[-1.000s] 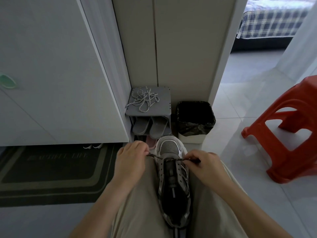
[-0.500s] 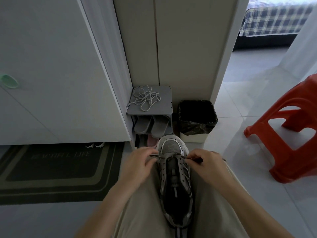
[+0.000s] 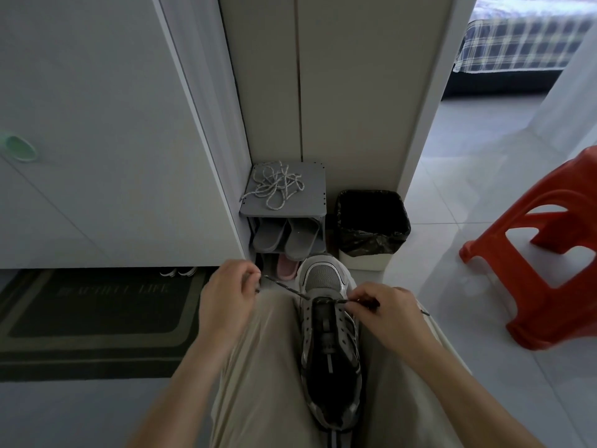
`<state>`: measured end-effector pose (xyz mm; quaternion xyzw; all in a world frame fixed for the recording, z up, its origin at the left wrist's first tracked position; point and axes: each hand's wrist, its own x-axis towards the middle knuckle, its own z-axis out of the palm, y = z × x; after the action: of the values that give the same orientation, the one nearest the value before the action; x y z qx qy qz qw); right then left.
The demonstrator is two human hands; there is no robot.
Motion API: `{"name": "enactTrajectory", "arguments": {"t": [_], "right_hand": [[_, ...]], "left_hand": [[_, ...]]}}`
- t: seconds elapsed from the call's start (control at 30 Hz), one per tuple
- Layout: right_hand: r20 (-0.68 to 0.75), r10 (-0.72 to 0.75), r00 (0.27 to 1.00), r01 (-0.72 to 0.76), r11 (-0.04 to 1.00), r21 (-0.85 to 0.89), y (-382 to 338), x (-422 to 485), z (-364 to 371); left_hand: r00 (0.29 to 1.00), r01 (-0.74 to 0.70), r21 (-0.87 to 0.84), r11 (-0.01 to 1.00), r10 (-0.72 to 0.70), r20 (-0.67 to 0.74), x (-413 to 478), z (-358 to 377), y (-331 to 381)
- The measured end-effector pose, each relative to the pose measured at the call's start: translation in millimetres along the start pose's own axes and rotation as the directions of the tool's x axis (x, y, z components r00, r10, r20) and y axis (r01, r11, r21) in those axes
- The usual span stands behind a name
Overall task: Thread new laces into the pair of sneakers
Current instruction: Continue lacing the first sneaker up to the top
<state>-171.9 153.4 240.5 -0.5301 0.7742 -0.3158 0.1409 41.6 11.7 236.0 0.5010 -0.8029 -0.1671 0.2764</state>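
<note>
Sneaker (image 3: 329, 334) wedged toe-far btwn the thighs, freeing both hands: left hand (image 3: 226, 305) & right hand (image 3: 387, 315) each pinch an end of the dark lace (image 3: 284, 287), taut thru the far eyelets, prob. to even it.

Sneaker (image 3: 329, 334): grey and silver with a black interior, lay lengthwise, toe pointing away, between the left hand (image 3: 226, 299) and right hand (image 3: 387, 315).
Dark lace (image 3: 284, 287): stretched taut across the front eyelets, one end pinched in each hand.
</note>
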Motion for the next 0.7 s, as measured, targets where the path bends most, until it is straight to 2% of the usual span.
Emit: {"name": "enactTrajectory", "arguments": {"t": [0.23, 0.33, 0.4, 0.47, 0.7], "right_hand": [[0.008, -0.026, 1.0, 0.026, 1.0, -0.016, -6, 1, 4], [0.015, -0.029, 0.999, 0.029, 1.0, -0.012, -7, 1, 6], [0.019, -0.028, 0.999, 0.028, 1.0, -0.011, -7, 1, 6], [0.017, -0.031, 0.999, 0.031, 0.999, -0.014, -8, 1, 6], [-0.01, -0.007, 1.0, 0.007, 1.0, 0.013, -3, -2, 6]], "left_hand": [[0.998, 0.044, -0.097, 0.994, -0.041, 0.037, -10, 7, 4], [0.988, -0.076, -0.105, 0.992, 0.089, 0.127, -17, 13, 16], [0.96, -0.184, -0.033, 0.982, 0.187, 0.207, -21, 20, 24], [0.945, -0.242, 0.008, 0.97, 0.234, 0.23, -23, 26, 29], [0.978, -0.14, 0.011, 0.99, 0.136, 0.16, -16, 26, 34]]}}
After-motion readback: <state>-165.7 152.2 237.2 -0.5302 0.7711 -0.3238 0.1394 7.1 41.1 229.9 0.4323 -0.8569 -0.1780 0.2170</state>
